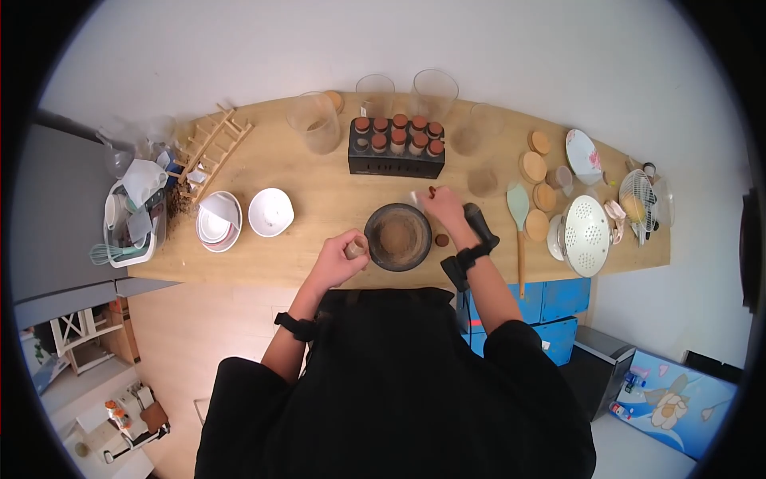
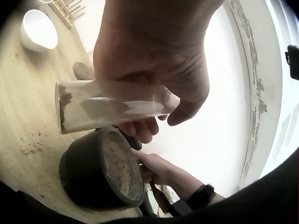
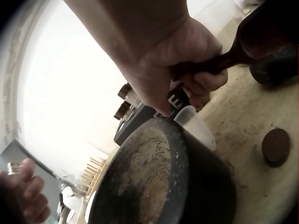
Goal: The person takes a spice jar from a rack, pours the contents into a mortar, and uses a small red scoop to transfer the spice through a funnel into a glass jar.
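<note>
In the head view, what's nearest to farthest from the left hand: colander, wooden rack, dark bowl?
1. Dark bowl, just right of the left hand.
2. Wooden rack, toward the far left.
3. Colander, at the far right.

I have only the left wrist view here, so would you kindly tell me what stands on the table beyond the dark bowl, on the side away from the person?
Observer: A black rack holding vials with reddish-brown caps.
Operator: Thank you. Does anything lie close by the dark bowl, on the person's right?
Observer: Yes, a small round brown lid lies beside it, not touching it.
Operator: And what long utensil lies farther to the right?
Observer: A spatula with a pale green head and a wooden handle.
</note>
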`<move>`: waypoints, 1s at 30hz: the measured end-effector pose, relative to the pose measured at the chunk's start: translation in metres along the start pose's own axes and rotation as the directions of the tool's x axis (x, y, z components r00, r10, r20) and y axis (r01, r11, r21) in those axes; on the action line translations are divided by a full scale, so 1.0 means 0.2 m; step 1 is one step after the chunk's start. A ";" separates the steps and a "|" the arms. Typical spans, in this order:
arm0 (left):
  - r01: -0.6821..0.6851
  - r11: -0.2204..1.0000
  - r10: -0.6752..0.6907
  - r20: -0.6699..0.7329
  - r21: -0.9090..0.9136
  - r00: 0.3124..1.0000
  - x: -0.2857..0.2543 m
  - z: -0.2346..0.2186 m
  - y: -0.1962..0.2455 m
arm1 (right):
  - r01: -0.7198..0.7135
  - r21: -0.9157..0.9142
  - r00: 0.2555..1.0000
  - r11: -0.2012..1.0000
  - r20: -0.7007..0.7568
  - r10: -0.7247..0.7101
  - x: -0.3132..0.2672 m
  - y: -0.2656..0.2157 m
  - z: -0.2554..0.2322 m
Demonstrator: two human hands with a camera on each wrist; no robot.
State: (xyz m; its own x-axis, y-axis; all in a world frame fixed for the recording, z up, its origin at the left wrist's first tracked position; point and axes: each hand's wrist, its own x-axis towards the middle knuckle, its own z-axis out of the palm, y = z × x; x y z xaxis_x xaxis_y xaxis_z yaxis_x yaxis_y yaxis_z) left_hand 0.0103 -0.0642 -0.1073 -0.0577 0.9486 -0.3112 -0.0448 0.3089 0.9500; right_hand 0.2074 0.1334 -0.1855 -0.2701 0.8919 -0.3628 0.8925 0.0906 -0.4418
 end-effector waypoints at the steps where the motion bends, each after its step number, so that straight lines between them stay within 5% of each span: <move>1: -0.007 1.000 0.007 0.001 -0.001 1.000 0.00 -0.01 0.01 | 0.002 -0.002 1.000 1.000 -0.006 -0.002 0.06 0.04 0.05; 4: -0.051 0.998 0.049 0.054 0.045 0.997 0.02 -0.03 0.03 | -0.001 -0.014 0.998 1.000 -0.059 0.000 0.14 0.12 0.04; 6: -0.115 0.984 0.113 0.015 0.133 0.993 0.05 -0.05 0.04 | 0.130 0.092 0.945 0.987 -0.312 -0.095 -0.03 -0.01 -0.19; 8: -0.139 0.970 0.139 0.014 0.200 0.990 0.11 -0.04 0.05 | 0.236 0.291 0.952 0.927 -0.261 -0.161 -0.22 -0.13 -0.40; 12: -0.225 0.879 0.222 0.057 0.421 0.973 0.20 -0.01 0.09 | 0.248 0.485 0.968 0.838 -0.157 -0.195 -0.54 -0.35 -0.56; 14: -0.192 0.900 0.177 0.073 0.392 0.981 0.21 0.00 0.17 | 0.213 0.591 0.973 0.778 -0.059 -0.221 -0.61 -0.42 -0.56; 16: -0.156 0.920 0.131 0.093 0.359 0.987 0.22 -0.01 0.18 | 0.220 0.557 0.969 0.801 -0.027 -0.247 -0.62 -0.45 -0.54; 18: -0.404 0.843 0.390 0.114 0.355 0.914 0.22 -0.01 0.15 | 0.226 0.516 0.962 0.826 0.014 -0.272 -0.63 -0.46 -0.51; 24: -0.474 0.771 0.473 0.117 0.424 0.873 0.11 -0.05 0.22 | 0.104 0.518 0.955 0.849 0.187 -0.231 -0.64 -0.49 -0.47; 27: -0.432 0.849 0.414 0.127 0.302 0.902 0.09 -0.09 0.13 | 0.223 0.457 0.940 0.861 0.134 -0.314 -0.66 -0.52 -0.44; 29: -0.435 0.870 0.417 0.125 0.232 0.900 0.08 -0.10 0.09 | 0.574 0.163 0.819 0.803 -0.108 -0.563 -0.68 -0.56 -0.45; 30: -0.437 0.884 0.421 0.125 0.165 0.899 0.07 -0.10 0.08 | 0.574 0.162 0.818 0.802 -0.106 -0.565 -0.68 -0.57 -0.47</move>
State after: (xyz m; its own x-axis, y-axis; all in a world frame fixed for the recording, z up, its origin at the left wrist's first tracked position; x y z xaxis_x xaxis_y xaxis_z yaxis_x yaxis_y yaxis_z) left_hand -0.0114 -0.0468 -0.0979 0.0545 0.9909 0.1230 0.1504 -0.1300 0.9800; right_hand 0.1761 0.0425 -0.0085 -0.6867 0.7259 0.0397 0.5024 0.5133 -0.6958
